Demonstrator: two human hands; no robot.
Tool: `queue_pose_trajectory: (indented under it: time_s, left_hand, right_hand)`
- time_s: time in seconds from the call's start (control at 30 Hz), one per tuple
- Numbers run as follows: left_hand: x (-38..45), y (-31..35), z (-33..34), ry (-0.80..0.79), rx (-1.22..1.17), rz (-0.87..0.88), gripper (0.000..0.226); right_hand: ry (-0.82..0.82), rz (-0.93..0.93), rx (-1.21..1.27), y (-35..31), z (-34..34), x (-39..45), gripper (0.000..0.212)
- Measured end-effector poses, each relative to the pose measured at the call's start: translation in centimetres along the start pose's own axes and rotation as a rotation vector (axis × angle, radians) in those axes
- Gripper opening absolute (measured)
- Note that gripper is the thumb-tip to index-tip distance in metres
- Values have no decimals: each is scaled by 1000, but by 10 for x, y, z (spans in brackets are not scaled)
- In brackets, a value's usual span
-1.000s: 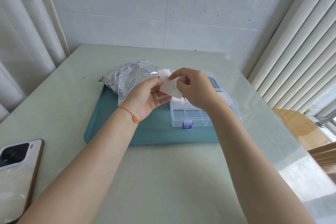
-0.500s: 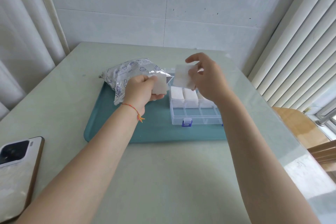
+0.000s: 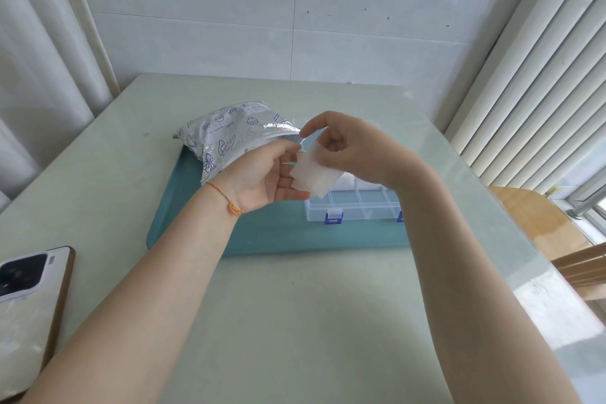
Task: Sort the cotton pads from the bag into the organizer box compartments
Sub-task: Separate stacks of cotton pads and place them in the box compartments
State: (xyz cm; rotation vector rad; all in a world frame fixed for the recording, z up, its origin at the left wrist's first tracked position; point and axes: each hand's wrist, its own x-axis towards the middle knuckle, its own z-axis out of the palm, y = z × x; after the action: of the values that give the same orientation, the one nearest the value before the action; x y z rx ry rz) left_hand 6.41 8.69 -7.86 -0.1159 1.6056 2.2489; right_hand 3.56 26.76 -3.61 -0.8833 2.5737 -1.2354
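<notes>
Hands back together over the tray, peeling one pad from the stack.

Half a second ago apart; now right hand [image 3: 347, 154] pinches a thin white square cotton pad [image 3: 313, 175] off those pinched in left hand [image 3: 262, 179], above the clear plastic organizer box [image 3: 354, 207]; next drop pending. Printed silver bag [image 3: 229, 141]: writing unreadable.

I pinch a thin white square cotton pad [image 3: 314, 176] between both my hands, tilted, above the clear organizer box [image 3: 357, 207] with blue latches. The silvery printed bag [image 3: 229, 141] lies on its side, just left of the box.
</notes>
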Motion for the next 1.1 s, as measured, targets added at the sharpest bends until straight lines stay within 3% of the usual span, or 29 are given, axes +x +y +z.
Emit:
queue_pose_trajectory:
  time_s: [0.13,0.3,0.47,0.73,0.87,0.97,1.1]
  left_hand:
    - [-1,-2,2,-40,113,51,15]
    - [3,-3,2,84,36,106,18]
    - [-5,0,8,-72,17,79,26]
    - [-8,-3,13,-176,121,63,23]
    - [-7,-6,16,-171,-24,64,18]
    - [-4,-5,12,-225,-184,35,20]
    - [0,-7,7,-165,-336,27,30]
  right_hand:
    - [35,31,-41,1,1,2,32]
    - [165,106,21,2,-1,4,30]
    - [197,73,60,-1,2,5,32]
    - [257,22,168,-3,10,9,26]
    - [278,-4,129,-5,18,10,17]
    - [163,-26,24,-6,17,8,33]
    - [-89,-14,-230,-9,25,3,82]
